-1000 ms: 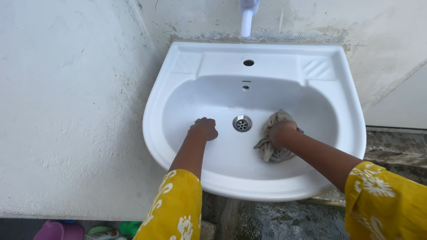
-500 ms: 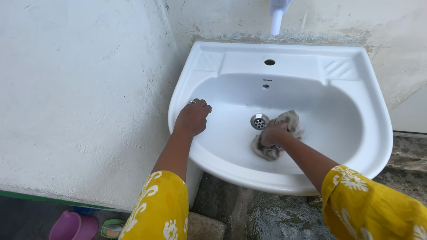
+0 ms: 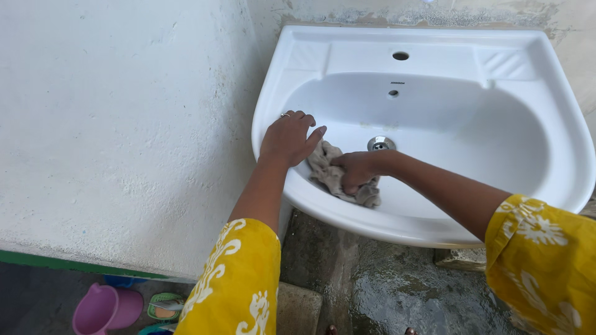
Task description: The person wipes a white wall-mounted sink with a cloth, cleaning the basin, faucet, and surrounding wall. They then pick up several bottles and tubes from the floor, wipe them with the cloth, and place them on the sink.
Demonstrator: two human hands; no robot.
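Right hand [image 3: 355, 172] clenched on grey rag [image 3: 328, 169] at sink [image 3: 434, 46] basin's left slope, beside drain [image 3: 380, 144]. Left hand [image 3: 287, 138] flat, open on rim. Pink mug [image 3: 102, 308] on floor below.

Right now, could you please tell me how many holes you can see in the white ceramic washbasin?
3: tap hole on the back ledge, overflow hole below it, metal drain at the bottom.

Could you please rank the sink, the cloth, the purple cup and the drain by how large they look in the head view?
1. sink
2. cloth, partly under the right hand
3. purple cup, farther away and cut off, so unsure against the cloth
4. drain
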